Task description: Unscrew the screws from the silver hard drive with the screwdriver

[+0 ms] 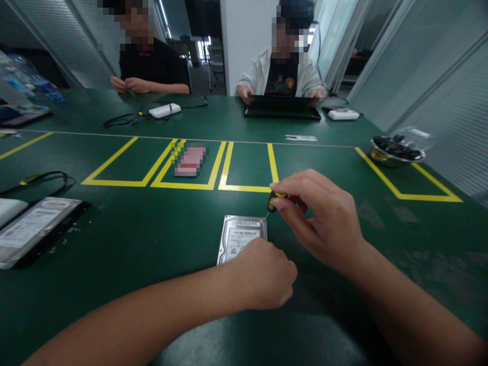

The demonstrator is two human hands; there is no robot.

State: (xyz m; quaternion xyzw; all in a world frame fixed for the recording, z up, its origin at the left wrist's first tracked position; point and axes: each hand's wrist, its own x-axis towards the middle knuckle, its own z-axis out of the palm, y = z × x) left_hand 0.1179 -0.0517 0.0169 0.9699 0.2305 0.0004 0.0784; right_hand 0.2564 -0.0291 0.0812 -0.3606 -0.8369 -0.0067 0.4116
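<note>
A silver hard drive [235,235] with a white label lies on the green table in front of me. My left hand [263,274] is closed over its near right part, knuckles up; the fingertips are hidden. My right hand [326,216] pinches the short black-and-yellow handle of a screwdriver [271,204] between thumb and fingers. The screwdriver leans, its thin shaft pointing down to the drive's far right corner. Whether a screw sits under the tip is too small to tell.
Another hard drive [36,223] lies at the left on a dark item. Yellow tape [183,186] marks boxes on the table [152,234]; a pink packet [191,160] is in one. A bowl [396,152] of dark items stands at right. Two people sit opposite, one holding a black panel [282,107].
</note>
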